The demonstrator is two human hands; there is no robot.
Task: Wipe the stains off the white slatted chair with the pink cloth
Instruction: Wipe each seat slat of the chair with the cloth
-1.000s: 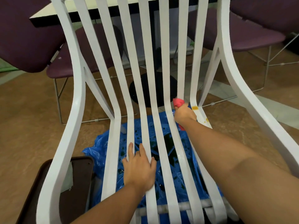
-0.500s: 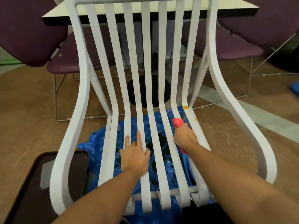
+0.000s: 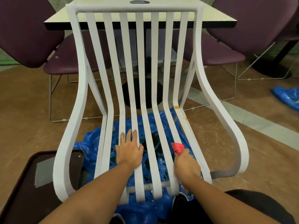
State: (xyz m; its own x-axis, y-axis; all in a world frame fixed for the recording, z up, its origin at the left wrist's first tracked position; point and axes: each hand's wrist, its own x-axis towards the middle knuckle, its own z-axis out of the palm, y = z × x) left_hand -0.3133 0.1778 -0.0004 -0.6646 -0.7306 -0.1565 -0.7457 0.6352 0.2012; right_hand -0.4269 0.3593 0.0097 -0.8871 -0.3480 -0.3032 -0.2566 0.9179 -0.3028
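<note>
The white slatted chair stands in front of me, seat toward me. My right hand grips the pink cloth and holds it against the right-hand seat slats near the front edge. Orange-yellow stains sit on the rightmost slat at the bend between seat and back, with a smaller spot just beyond it. My left hand lies flat with spread fingers on the middle-left seat slats.
A blue plastic sheet lies on the brown floor under the chair. A dark brown tray sits at lower left. Behind the chair stand a table and purple chairs. Another blue plastic bag lies at far right.
My right hand has dragged the pink cloth along the slat from the bend down toward the seat's front edge. The view has pulled back and now shows the whole chair. My left hand stays put.
</note>
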